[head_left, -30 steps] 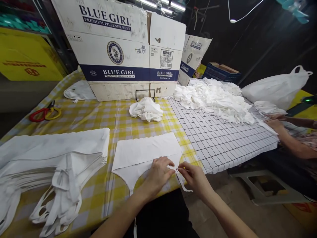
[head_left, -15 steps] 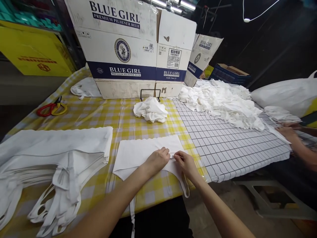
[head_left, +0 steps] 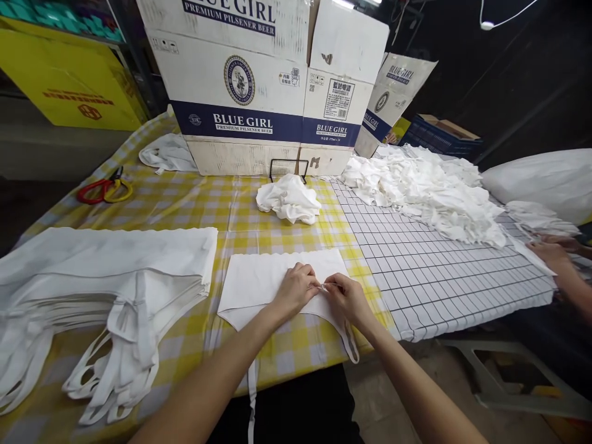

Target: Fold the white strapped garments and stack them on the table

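A flat white cloth piece (head_left: 259, 280) with thin straps lies on the yellow checked tablecloth (head_left: 194, 209) right in front of me. My left hand (head_left: 298, 288) rests on its right part, fingers curled in a pinch on the fabric. My right hand (head_left: 345, 297) meets it from the right, fingertips pinched on the same bit of cloth. One strap (head_left: 349, 345) trails off the table edge by my right wrist, another strap (head_left: 251, 394) hangs down at the front.
A stack of like white pieces (head_left: 102, 277) lies at the left. A crumpled white cloth (head_left: 289, 198), red and yellow scissors (head_left: 104, 190) and Blue Girl cartons (head_left: 250, 86) stand behind. A white heap (head_left: 425, 191) covers the grid cloth; another person's hand (head_left: 550, 253) works at the right.
Both my hands have slid away from me along the cloth piece, from its near edge towards its middle, staying pinched together. The view has shifted a little.
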`<state>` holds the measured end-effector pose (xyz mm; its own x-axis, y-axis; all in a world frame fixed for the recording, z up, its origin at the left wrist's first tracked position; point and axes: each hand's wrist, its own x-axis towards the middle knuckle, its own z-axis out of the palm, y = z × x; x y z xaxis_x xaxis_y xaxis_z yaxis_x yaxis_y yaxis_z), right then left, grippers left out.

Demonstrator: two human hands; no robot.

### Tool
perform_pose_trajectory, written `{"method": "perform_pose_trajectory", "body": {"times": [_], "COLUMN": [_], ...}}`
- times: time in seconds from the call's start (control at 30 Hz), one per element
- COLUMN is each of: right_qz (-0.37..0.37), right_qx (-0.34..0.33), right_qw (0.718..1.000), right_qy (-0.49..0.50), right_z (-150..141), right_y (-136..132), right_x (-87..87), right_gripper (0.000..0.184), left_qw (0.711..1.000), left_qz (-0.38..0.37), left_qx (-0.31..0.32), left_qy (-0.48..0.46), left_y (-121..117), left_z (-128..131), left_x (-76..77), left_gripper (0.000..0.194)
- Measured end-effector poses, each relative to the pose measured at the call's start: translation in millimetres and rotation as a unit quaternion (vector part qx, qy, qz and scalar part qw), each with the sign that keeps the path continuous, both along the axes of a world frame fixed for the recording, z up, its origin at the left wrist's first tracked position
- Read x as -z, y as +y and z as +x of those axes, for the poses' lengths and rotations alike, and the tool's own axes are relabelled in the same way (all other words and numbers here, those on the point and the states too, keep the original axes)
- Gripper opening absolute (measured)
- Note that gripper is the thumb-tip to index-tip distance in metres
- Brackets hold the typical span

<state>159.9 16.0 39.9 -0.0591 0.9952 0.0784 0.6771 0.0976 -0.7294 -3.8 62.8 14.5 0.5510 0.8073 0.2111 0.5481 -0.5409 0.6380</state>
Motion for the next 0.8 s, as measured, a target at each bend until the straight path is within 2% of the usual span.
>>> {"method": "perform_pose_trajectory", "body": {"times": [0.27, 0.5, 0.8], "right_qz": [0.060, 0.094, 0.128], "right_qx": [-0.071, -0.094, -0.096], "right_qw": [0.990, 0.973, 0.962], "right_qy": [-0.110, -0.186, -0.222], "right_z": [-3.6, -2.9, -2.7], "right_y": [10.9, 10.9, 8.9], "right_x": [4.1, 8.0, 14.4], "right_gripper": [0.018, 0.019, 0.021], "left_qw": [1.000, 0.999, 0.999], "left_qz": [-0.003, -0.024, -0.025], "left_qx": [-0.007, -0.006, -0.011], "left_qy": [-0.019, -0.024, -0.034], "left_y": [3.5, 4.3, 4.1], "left_z": [1.4, 1.1, 0.7], "left_x": [4.6, 4.6, 5.5], "left_gripper": [0.008, 0.008, 0.011]}}
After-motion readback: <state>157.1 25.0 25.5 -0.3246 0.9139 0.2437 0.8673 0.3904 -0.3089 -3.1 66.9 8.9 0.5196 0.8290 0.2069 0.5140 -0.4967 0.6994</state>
